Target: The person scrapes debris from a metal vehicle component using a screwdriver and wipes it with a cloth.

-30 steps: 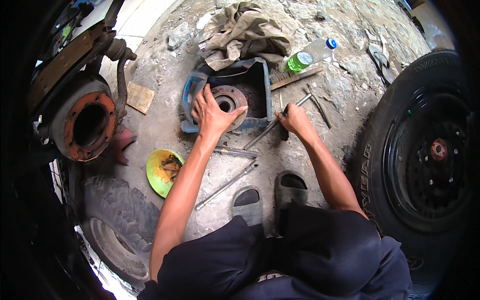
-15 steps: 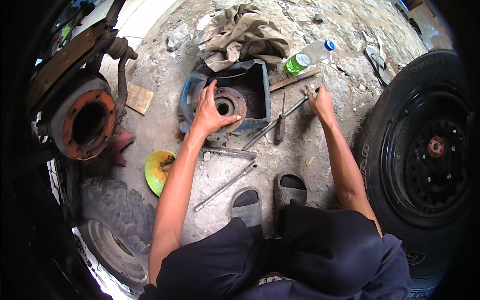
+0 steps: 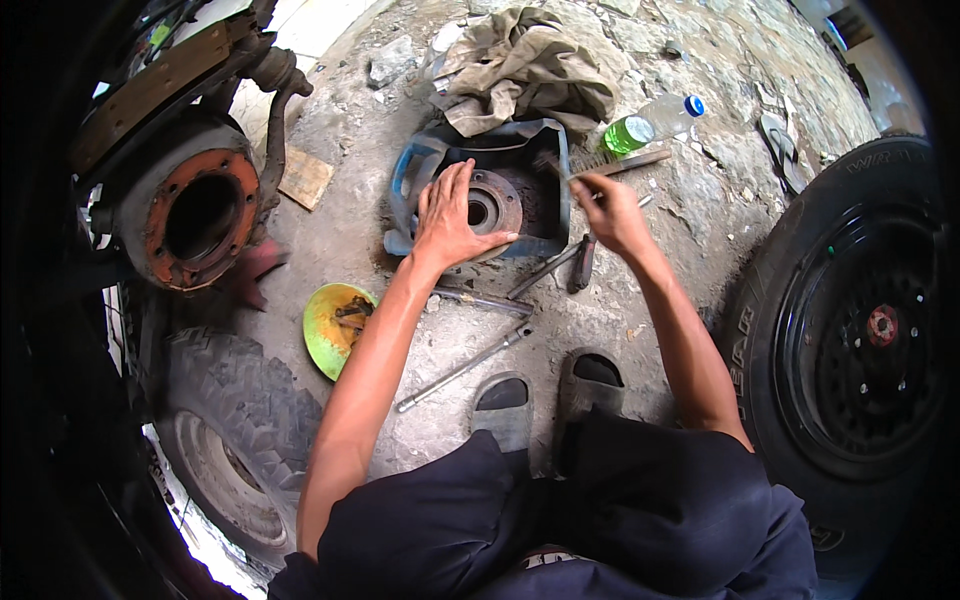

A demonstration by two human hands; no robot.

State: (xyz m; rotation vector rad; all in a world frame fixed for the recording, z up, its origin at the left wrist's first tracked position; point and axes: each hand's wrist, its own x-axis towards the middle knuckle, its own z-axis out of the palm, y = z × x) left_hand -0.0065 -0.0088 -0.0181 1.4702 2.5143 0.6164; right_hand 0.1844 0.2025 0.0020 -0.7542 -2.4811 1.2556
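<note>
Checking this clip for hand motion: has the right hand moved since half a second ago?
Yes: the right hand has moved left, closer to the blue container's right rim.

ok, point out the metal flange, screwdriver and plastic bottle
Metal flange [image 3: 507,207]: head view, right side of its face.
Screwdriver [image 3: 583,264]: head view, dark handle.
Plastic bottle [image 3: 650,122]: head view, middle of its body.
</note>
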